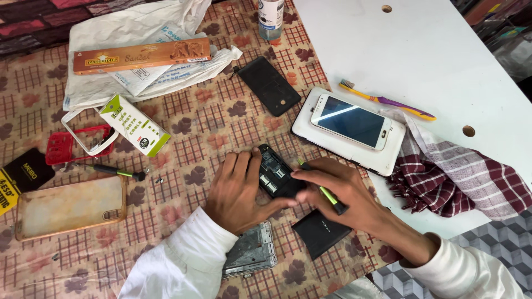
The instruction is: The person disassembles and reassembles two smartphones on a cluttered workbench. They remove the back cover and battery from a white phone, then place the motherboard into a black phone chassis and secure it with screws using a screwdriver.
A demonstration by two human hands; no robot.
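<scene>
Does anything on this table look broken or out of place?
Yes. The small black phone under the left hand lies open, its insides bared. Its battery sits loose beside the right hand, which holds a green tool. A toothbrush lies oddly among the phones.

Both hands meet palm-down, white sleeves at the wrists; left hand (237, 192) fingers curled, right hand (339, 191) fingers pinched.

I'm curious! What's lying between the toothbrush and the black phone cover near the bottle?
In the head view, a white smartphone, stacked on a bigger white phone, lies between the toothbrush and black cover.
</scene>
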